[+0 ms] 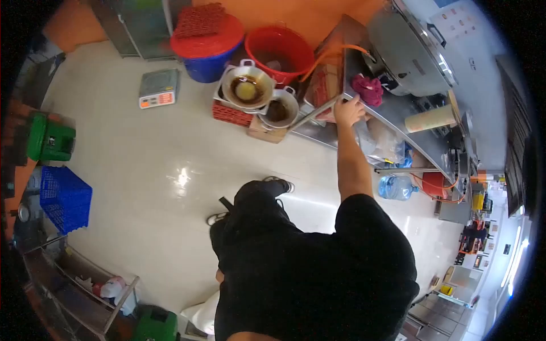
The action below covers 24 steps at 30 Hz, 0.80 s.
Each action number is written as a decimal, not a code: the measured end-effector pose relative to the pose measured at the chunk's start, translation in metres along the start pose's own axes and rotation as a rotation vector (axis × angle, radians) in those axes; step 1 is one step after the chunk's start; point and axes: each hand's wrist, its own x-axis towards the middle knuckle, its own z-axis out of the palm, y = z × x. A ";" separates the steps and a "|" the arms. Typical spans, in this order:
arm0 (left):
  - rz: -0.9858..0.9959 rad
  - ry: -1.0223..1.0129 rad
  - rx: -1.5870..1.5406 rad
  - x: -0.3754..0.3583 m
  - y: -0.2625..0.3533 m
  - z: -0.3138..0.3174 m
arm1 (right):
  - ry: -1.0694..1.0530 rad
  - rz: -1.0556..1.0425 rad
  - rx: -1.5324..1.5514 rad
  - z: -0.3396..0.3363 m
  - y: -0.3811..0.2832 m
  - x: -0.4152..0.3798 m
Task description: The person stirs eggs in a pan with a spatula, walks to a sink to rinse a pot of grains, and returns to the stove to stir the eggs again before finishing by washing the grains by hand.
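My right arm reaches forward, and my right hand (348, 112) is closed over the corner edge of a metal table (392, 122). Just past its fingers a crumpled magenta cloth (368, 90) lies on the tabletop. Of my left hand (220, 276) only a sliver of skin shows beside my black shirt; its fingers are hidden. Near it, low at my side, is a white bag-like thing (203, 316); I cannot see whether the hand touches it.
A big metal pot (406, 48) stands on the table. Two pans (248, 86) with dark liquid, a red tub (278, 52) and a lidded blue bucket (207, 67) are ahead. A scale (158, 88) and blue basket (65, 199) sit left, a water jug (396, 187) right.
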 end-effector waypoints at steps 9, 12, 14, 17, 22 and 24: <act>0.422 0.013 -0.225 0.047 0.355 -0.169 | -0.842 -0.478 0.155 0.123 -0.070 -0.289; 0.612 0.100 -0.285 0.036 0.440 -0.188 | -1.129 -1.252 -0.033 0.173 -0.212 -0.397; 0.665 0.227 -0.347 0.041 0.463 -0.215 | -1.252 -1.677 -0.137 0.208 -0.305 -0.480; 0.628 0.473 -0.471 0.004 0.476 -0.252 | -1.165 -2.411 -0.168 0.273 -0.466 -0.653; 0.482 0.698 -0.854 0.020 0.431 -0.319 | -1.223 -2.294 0.479 0.035 -0.794 -0.994; 0.387 0.831 -0.831 0.015 0.441 -0.345 | -1.431 -2.028 0.666 -0.100 -0.864 -1.102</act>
